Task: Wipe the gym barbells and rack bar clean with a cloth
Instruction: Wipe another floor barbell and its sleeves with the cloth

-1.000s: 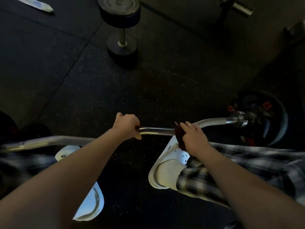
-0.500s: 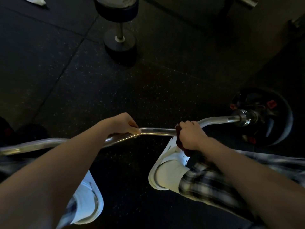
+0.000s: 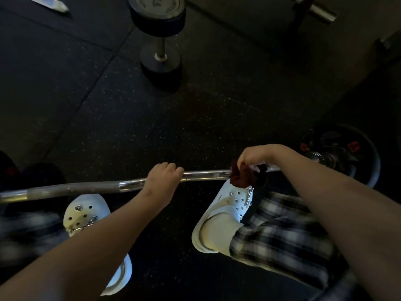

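Gripping the chrome curl bar mid-shaft, the left hand has its grip closed round the metal. Grip of the right hand pinches a dark red cloth, bunched against the bar nearer the weight plate, above a white clog.

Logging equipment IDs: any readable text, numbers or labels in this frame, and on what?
Nothing reads cleanly.
Dumbbell end face: embossed lettering and digits, too blurred to read.
Weight plate: red tags, too dark to read.
White packet on floor: blue patch, nothing legible.
Barbell, cloth, shoes: no text visible.
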